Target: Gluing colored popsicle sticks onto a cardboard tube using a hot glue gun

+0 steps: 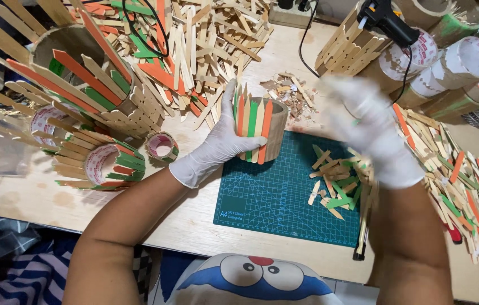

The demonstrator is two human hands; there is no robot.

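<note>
On the cluttered tabletop (250,223), my left hand (217,144) is wrapping spread fingers around the tube (270,133), holding it steady; my right hand (372,133) is blurring, grip unclear, above loose sticks (335,181).

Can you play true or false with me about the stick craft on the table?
1. The left hand holds a cardboard tube with sticks on it. True.
2. Both hands are bare. False: both wear white gloves.
3. The tube stands on a green cutting mat. True.
4. The right hand holds scissors. False: it is blurred above a pile of sticks; no scissors show.
5. The sticks on the tube are blue. False: orange, green and plain wood.
</note>
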